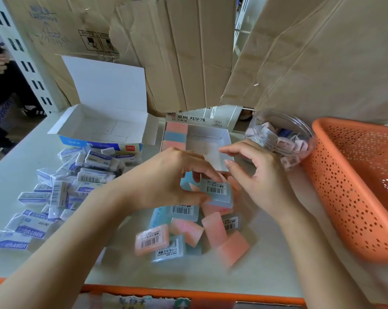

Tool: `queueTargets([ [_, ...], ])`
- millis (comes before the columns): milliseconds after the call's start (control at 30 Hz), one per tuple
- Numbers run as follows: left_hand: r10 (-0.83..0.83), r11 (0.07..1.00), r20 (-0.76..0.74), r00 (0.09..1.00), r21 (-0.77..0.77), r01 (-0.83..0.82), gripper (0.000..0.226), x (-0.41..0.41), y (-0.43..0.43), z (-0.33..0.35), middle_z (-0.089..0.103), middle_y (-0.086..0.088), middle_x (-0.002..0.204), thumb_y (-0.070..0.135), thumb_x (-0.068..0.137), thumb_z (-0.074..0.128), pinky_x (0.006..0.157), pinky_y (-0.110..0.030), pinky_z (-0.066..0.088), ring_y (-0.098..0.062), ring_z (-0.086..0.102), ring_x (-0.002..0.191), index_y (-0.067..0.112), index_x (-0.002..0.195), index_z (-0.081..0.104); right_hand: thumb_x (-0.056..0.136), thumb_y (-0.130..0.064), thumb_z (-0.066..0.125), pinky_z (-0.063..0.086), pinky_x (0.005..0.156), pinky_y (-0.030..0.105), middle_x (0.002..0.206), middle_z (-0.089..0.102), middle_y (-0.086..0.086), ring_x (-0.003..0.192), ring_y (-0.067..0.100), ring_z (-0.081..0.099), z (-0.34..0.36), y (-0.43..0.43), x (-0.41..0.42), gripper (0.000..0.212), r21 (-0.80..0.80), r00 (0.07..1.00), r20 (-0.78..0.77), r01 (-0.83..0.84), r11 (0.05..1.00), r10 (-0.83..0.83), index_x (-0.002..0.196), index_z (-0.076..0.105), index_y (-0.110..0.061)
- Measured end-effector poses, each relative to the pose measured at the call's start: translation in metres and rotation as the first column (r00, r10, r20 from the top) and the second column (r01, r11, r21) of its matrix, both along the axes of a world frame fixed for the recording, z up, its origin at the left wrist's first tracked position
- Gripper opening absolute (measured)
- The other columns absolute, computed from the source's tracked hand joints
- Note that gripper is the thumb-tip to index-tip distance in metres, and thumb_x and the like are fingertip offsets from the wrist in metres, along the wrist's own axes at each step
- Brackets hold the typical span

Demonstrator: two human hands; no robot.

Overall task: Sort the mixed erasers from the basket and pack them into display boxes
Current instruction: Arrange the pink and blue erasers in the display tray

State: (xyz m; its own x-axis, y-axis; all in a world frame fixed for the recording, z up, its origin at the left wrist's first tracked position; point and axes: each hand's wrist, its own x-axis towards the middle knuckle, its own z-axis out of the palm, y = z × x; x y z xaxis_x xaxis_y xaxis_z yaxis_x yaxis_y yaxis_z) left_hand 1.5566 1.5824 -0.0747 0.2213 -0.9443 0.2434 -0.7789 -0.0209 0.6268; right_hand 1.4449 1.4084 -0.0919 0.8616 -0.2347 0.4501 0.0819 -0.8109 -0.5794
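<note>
white erasers (61, 197) lie heaped on the table's (14, 175) left, an open blue box (103, 128) behind them. the left hand (166, 177) pinches a blue eraser (217, 192) above the pink and blue pile (188, 233), near the part-filled display box (210, 139). the right hand (262, 175) is loosely spread, its thumb just beside that eraser. a jar (280, 134) and an orange basket (355, 186) stand at the right.

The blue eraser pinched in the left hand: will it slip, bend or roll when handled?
The blue eraser looks glossy, likely film-wrapped, so it may slip a little. Pinched by the left hand, it shows no bend, so it is probably fairly stiff. Its flat block shape should lie still, not roll.
</note>
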Motion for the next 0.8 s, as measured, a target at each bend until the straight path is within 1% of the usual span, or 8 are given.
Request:
queueTargets([
  [67, 0.048, 0.998, -0.017, 0.999, -0.047, -0.048, 0.028, 0.0, 0.001, 0.0, 0.068, 0.015, 0.088, 0.031, 0.076, 0.07, 0.067, -0.017, 0.047, -0.004, 0.059, 0.079, 0.025, 0.103, 0.069, 0.086, -0.013, 0.055, 0.041, 0.082, 0.013, 0.097, 0.064, -0.008, 0.094, 0.001, 0.058, 0.002, 0.002, -0.001, 0.019, 0.048, 1.0, 0.02, -0.017, 0.999, 0.016, 0.101, 0.067, -0.017],
  [200, 0.216, 0.969, -0.197, 0.956, -0.076, -0.234, 0.028, 0.003, 0.0, 0.001, 0.067, 0.01, 0.076, 0.035, 0.087, 0.047, 0.065, -0.021, 0.049, -0.006, 0.061, 0.07, 0.016, 0.096, 0.066, 0.094, -0.019, 0.047, 0.044, 0.079, 0.012, 0.098, 0.066, -0.004, 0.095, 0.006, 0.061, 0.009, 0.012, -0.004, 0.02, 0.276, 0.988, 0.108, -0.134, 0.952, 0.108, 0.104, 0.062, -0.028],
  [300, 0.243, 0.965, -0.254, 0.936, -0.039, -0.261, 0.033, 0.003, -0.001, 0.001, 0.06, 0.012, 0.062, 0.036, 0.091, 0.039, 0.06, -0.015, 0.044, -0.004, 0.055, 0.059, 0.013, 0.084, 0.061, 0.09, -0.024, 0.053, 0.044, 0.079, 0.012, 0.097, 0.065, -0.011, 0.091, 0.003, 0.061, 0.012, 0.018, -0.004, 0.021, 0.347, 0.979, 0.118, -0.196, 0.917, 0.165, 0.106, 0.064, -0.032],
  [367, 0.251, 0.962, -0.274, 0.928, -0.032, -0.27, 0.035, 0.002, -0.001, 0.002, 0.057, 0.013, 0.057, 0.036, 0.095, 0.039, 0.058, -0.013, 0.042, -0.004, 0.052, 0.055, 0.014, 0.074, 0.057, 0.081, -0.027, 0.062, 0.045, 0.074, 0.013, 0.091, 0.062, -0.01, 0.081, 0.002, 0.06, 0.011, 0.021, -0.003, 0.027, 0.368, 0.978, 0.096, -0.21, 0.906, 0.187, 0.108, 0.064, -0.033],
  [467, 0.257, 0.96, -0.305, 0.917, -0.029, -0.278, 0.035, 0.002, -0.002, 0.003, 0.057, 0.015, 0.054, 0.028, 0.096, 0.04, 0.055, -0.013, 0.039, -0.005, 0.049, 0.051, 0.012, 0.069, 0.054, 0.076, -0.019, 0.071, 0.049, 0.068, 0.02, 0.082, 0.062, -0.004, 0.07, 0.008, 0.058, 0.008, 0.025, 0.0, 0.03, 0.371, 0.976, 0.06, -0.215, 0.903, 0.208, 0.102, 0.065, -0.032],
  [633, 0.252, 0.944, -0.395, 0.883, -0.1, -0.314, 0.045, 0.004, -0.002, 0.002, 0.06, 0.003, 0.062, 0.043, 0.088, 0.042, 0.061, -0.022, 0.045, -0.008, 0.054, 0.057, 0.003, 0.085, 0.063, 0.076, -0.009, 0.066, 0.051, 0.067, 0.024, 0.079, 0.066, 0.001, 0.07, 0.009, 0.06, 0.01, 0.029, 0.0, 0.029, 0.574, 0.977, 0.062, -0.201, 0.794, 0.202, 0.099, 0.069, -0.027],
  [733, 0.218, 0.939, -0.484, 0.847, -0.134, -0.318, 0.034, 0.006, -0.002, 0.001, 0.067, -0.005, 0.08, 0.043, 0.078, 0.059, 0.071, -0.03, 0.05, -0.019, 0.062, 0.071, 0.012, 0.09, 0.065, 0.078, -0.007, 0.061, 0.051, 0.068, 0.019, 0.078, 0.064, -0.007, 0.071, 0.007, 0.062, 0.012, 0.029, 0.0, 0.034, 0.667, 0.975, 0.079, -0.207, 0.715, 0.209, 0.1, 0.068, -0.031],
  [800, 0.202, 0.944, -0.485, 0.851, -0.134, -0.301, 0.02, 0.004, -0.002, 0.003, 0.066, 0.003, 0.074, 0.035, 0.075, 0.063, 0.064, -0.021, 0.047, -0.008, 0.058, 0.066, 0.018, 0.086, 0.065, 0.077, -0.005, 0.059, 0.05, 0.065, 0.019, 0.08, 0.06, -0.005, 0.072, 0.009, 0.06, 0.013, 0.029, 0.001, 0.036, 0.683, 0.972, 0.085, -0.217, 0.697, 0.22, 0.105, 0.061, -0.028],
])
